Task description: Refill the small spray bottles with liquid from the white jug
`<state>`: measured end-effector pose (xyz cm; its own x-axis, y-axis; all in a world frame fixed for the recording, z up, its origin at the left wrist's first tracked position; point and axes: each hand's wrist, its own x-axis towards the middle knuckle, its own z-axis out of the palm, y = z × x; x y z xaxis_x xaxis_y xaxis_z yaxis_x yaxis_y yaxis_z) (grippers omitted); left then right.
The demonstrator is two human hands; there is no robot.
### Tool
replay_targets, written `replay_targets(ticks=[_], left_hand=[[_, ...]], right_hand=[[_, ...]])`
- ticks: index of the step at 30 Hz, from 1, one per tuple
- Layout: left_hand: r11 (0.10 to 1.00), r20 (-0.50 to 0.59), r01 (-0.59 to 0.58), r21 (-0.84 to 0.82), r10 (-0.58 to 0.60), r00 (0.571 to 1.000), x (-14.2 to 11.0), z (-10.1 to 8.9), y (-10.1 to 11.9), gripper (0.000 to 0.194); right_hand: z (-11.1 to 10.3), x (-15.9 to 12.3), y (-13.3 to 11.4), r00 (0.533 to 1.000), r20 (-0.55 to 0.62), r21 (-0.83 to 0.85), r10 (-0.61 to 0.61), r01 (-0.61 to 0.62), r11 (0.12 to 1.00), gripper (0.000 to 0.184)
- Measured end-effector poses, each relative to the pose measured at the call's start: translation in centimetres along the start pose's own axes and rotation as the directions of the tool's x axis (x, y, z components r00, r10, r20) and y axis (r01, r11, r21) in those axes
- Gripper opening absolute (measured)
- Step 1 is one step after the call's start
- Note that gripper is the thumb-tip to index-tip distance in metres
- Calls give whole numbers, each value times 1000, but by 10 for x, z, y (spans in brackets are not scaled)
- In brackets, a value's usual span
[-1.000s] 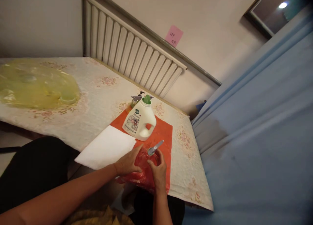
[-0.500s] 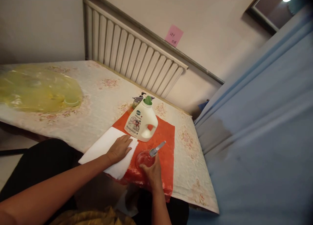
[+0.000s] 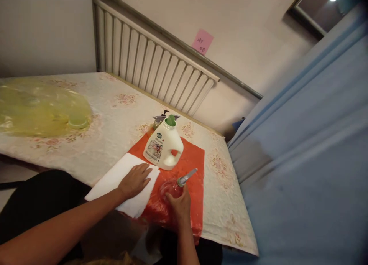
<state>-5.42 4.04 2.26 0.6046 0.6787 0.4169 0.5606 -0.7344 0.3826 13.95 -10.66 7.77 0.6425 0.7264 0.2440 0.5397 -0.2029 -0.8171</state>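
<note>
My left hand (image 3: 135, 180) lies flat with its fingers stretched over a folded white cloth (image 3: 110, 177). My right hand (image 3: 180, 203) is wrapped round a clear pump bottle (image 3: 169, 189), whose pump head (image 3: 187, 177) leans toward the right. Under the bottle and part of the cloth spreads a red plastic sheet or bag (image 3: 193, 188). Just beyond the bottle, a cream detergent jug (image 3: 163, 144) stands upright with its label facing left. A green piece (image 3: 171, 120) shows in its uncapped mouth. How full the pump bottle is, I cannot tell.
Partly hidden behind the jug is another dispenser with a dark pump (image 3: 164, 113). A yellow plastic bag (image 3: 43, 109) lies at the left of the flowered tablecloth (image 3: 126, 117). A radiator (image 3: 152, 61) lines the wall, and a blue curtain (image 3: 304, 153) hangs at the right.
The view has shifted slightly. The pump bottle in my right hand has moved a little to the right, its pump head leaning a bit further. My left hand stays on the cloth.
</note>
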Motion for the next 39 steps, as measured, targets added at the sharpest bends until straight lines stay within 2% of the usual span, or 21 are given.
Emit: replay_targets(ticks=[4, 8, 12, 18, 23, 28, 33, 39], left_hand=[[999, -8, 1, 50, -1, 1000, 0, 3, -3, 37], [998, -40, -5, 61, 7, 999, -1, 7, -8, 38], [997, -54, -12, 82, 16, 998, -2, 10, -13, 39], [987, -67, -38, 158, 49, 997, -4, 13, -17, 39], [981, -95, -60, 187, 78, 992, -6, 13, -20, 37], [967, -129, -90, 237, 123, 984, -8, 11, -20, 37], [955, -129, -117, 273, 157, 979, -9, 10, -23, 40], [940, -114, -127, 317, 170, 979, -13, 14, -30, 42]], right_hand=[[-7, 14, 3, 998, -45, 16, 34, -33, 999, 63], [-21, 43, 14, 997, -75, 40, 28, -25, 999, 64], [-34, 87, 30, 985, -171, 8, 17, -15, 1000, 66], [-43, 168, 45, 960, -279, -92, 11, -38, 995, 61], [-38, 236, 54, 942, -334, -144, 22, -74, 987, 58], [-24, 289, 65, 932, -357, -157, 69, -133, 979, 60], [-12, 323, 76, 928, -361, -169, 94, -164, 972, 62], [-2, 343, 92, 936, -345, -201, 66, -142, 969, 58]])
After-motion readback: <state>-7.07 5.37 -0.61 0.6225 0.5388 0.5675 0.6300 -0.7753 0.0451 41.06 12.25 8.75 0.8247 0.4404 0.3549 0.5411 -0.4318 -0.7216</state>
